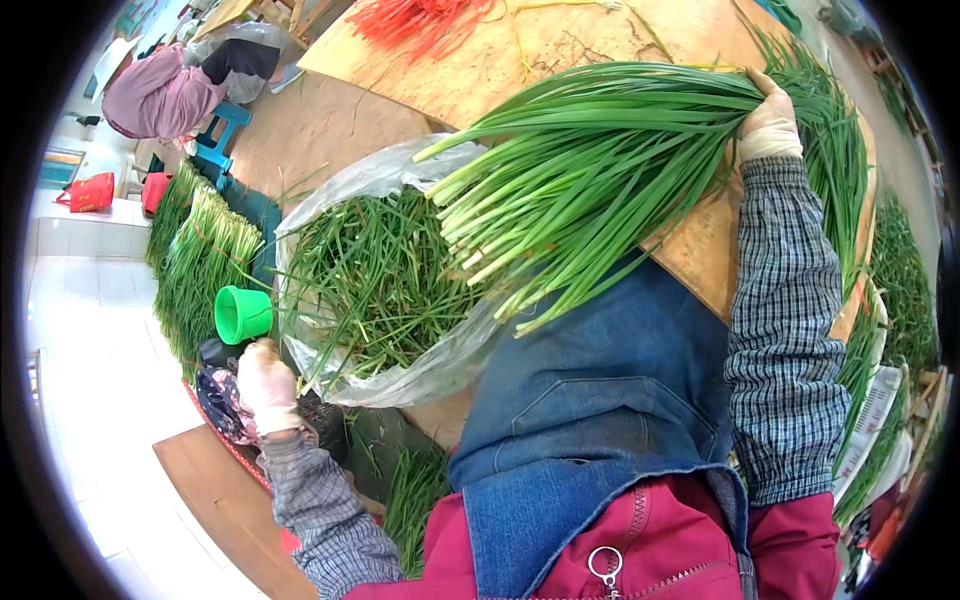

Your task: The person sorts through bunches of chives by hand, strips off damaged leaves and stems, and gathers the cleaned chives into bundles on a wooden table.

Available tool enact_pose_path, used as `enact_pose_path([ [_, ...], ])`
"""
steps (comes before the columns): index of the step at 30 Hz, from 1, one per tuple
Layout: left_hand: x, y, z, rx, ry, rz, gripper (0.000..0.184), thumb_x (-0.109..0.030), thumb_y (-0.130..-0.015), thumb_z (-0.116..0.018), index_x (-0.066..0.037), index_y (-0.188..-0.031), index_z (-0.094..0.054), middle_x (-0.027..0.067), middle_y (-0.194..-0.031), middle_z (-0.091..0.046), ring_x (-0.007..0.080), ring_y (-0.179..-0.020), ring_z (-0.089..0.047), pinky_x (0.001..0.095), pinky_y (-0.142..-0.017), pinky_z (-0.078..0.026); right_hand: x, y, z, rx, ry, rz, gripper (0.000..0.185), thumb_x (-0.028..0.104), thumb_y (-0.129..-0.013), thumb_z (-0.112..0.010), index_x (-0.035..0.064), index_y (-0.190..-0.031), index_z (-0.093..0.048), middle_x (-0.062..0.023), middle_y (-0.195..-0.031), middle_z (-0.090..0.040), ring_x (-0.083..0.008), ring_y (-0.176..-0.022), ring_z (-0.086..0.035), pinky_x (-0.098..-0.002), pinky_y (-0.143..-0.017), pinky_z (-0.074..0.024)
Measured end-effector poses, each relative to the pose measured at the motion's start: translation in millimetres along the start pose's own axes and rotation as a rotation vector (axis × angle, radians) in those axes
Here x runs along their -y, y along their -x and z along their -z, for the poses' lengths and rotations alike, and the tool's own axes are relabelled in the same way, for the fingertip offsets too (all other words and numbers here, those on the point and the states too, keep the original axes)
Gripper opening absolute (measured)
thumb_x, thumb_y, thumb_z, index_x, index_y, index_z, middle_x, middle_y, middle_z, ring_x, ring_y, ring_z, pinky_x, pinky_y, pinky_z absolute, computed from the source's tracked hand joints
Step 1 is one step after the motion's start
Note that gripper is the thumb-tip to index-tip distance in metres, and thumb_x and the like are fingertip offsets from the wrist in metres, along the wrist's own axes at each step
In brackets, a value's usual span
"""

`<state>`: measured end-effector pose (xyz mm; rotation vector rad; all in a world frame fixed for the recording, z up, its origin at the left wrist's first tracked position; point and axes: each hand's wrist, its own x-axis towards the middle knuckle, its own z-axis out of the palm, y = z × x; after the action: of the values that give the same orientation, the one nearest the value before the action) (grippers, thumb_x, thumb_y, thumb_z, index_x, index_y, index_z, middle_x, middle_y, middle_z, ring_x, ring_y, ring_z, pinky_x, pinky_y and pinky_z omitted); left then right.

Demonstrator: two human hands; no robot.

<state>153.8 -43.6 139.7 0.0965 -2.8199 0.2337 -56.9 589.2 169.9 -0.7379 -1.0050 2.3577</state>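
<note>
A wooden board (440,90) spreads below the fingers (765,82) of the right hand (772,125); on it lie red ties (420,22), far left of them, and green leaves (842,190), just right. Farther left, the floor (325,120) carries a blue stool (222,130).

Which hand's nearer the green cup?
Left. The left hand is right beside the green cup, contact unclear. The right hand is well away, beyond the plastic bag, gripping the leafy bunch.

Bunched greens (610,150), a worktable (430,85), bagged leaves (380,275) — it's a produce workshop.
</note>
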Motion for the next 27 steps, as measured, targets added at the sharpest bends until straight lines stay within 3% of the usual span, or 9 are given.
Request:
enact_pose_path([
  [1, -33, -5, 22, 0.226, -0.324, 0.017, 0.021, -0.008, -0.068, -0.060, -0.007, -0.089, -0.063, 0.0101, -0.080, -0.059, 0.0284, -0.073, -0.055, 0.0387, -0.062, -0.044, 1, -1, -1, -0.007, -0.011, 0.015, 0.015, 0.011, -0.079, -0.056, -0.0018, -0.086, -0.057, -0.0142, -0.087, -0.061, -0.0280, -0.074, -0.058, -0.0380, -0.075, -0.0475],
  [2, -63, -9, 31, 0.137, -0.174, -0.043, 0.025, -0.011, -0.068, -0.062, -0.008, -0.093, -0.062, 0.0120, -0.086, -0.059, 0.0289, -0.078, -0.055, 0.0381, -0.068, -0.044, 1, -1, -1, -0.017, -0.020, 0.031, 0.015, 0.011, -0.079, -0.056, -0.0017, -0.086, -0.057, -0.0143, -0.086, -0.061, -0.0281, -0.074, -0.058, -0.0380, -0.075, -0.0475],
  [6, -186, -43, 62, 0.296, 0.979, 0.143, 0.033, -0.013, -0.075, -0.064, 0.002, -0.104, -0.057, 0.0192, -0.099, -0.059, 0.0307, -0.092, -0.057, 0.0368, -0.082, -0.046, 6, -7, -1, 0.024, 0.017, 0.026, 0.013, 0.010, -0.079, -0.054, -0.0023, -0.083, -0.056, -0.0154, -0.087, -0.061, -0.0292, -0.075, -0.058, -0.0397, -0.076, -0.0476],
  [8, -216, -57, 47, 0.320, 1.128, -0.085, 0.034, -0.022, -0.081, -0.059, 0.003, -0.105, -0.057, 0.0141, -0.093, -0.062, 0.0168, -0.080, -0.059, 0.0273, -0.071, -0.046, 5, -3, -1, 0.038, 0.026, 0.037, 0.014, 0.010, -0.079, -0.054, -0.0025, -0.083, -0.057, -0.0154, -0.086, -0.061, -0.0296, -0.074, -0.059, -0.0401, -0.075, -0.0477],
  [10, -246, -69, 46, 0.642, 1.285, 0.262, 0.023, -0.017, -0.081, -0.058, 0.004, -0.091, -0.059, 0.0070, -0.072, -0.059, 0.0093, -0.053, -0.049, 0.0227, -0.048, -0.040, 6, -6, 1, 0.012, 0.018, 0.028, 0.014, 0.011, -0.079, -0.054, -0.0025, -0.084, -0.057, -0.0158, -0.085, -0.061, -0.0300, -0.074, -0.059, -0.0404, -0.075, -0.0480],
  [14, -251, -63, 52, 0.512, 1.590, 0.390, 0.015, -0.010, -0.082, -0.055, 0.004, -0.085, -0.060, 0.0019, -0.062, -0.054, 0.0060, -0.044, -0.043, 0.0183, -0.040, -0.033, 4, -3, 4, 0.024, 0.025, 0.022, 0.015, 0.011, -0.080, -0.054, -0.0026, -0.084, -0.057, -0.0155, -0.084, -0.061, -0.0298, -0.073, -0.059, -0.0392, -0.074, -0.0484],
  [20, -202, -44, 103, 0.429, 1.392, 0.505, 0.013, -0.008, -0.080, -0.056, 0.002, -0.085, -0.063, 0.0049, -0.068, -0.059, 0.0064, -0.052, -0.046, 0.0208, -0.043, -0.036, -8, -5, -4, -0.005, 0.020, -0.021, 0.015, 0.012, -0.079, -0.055, -0.0022, -0.084, -0.057, -0.0146, -0.086, -0.061, -0.0290, -0.073, -0.059, -0.0388, -0.074, -0.0484],
  [24, -82, -19, 55, 0.220, 1.135, 0.565, 0.013, -0.009, -0.081, -0.057, 0.001, -0.082, -0.064, 0.0062, -0.070, -0.062, 0.0073, -0.056, -0.051, 0.0210, -0.049, -0.040, -5, 4, -3, -0.037, 0.015, -0.022, 0.014, 0.010, -0.079, -0.054, -0.0024, -0.085, -0.058, -0.0153, -0.087, -0.061, -0.0297, -0.073, -0.059, -0.0397, -0.074, -0.0488],
  [27, -4, 15, -8, 0.250, 0.275, 0.391, 0.010, -0.008, -0.075, -0.055, -0.004, -0.078, -0.064, 0.0084, -0.072, -0.062, 0.0193, -0.060, -0.056, 0.0301, -0.056, -0.045, -8, -9, 4, -0.034, -0.014, -0.037, 0.016, 0.011, -0.078, -0.055, -0.0028, -0.085, -0.058, -0.0152, -0.086, -0.062, -0.0300, -0.073, -0.059, -0.0405, -0.073, -0.0488],
])
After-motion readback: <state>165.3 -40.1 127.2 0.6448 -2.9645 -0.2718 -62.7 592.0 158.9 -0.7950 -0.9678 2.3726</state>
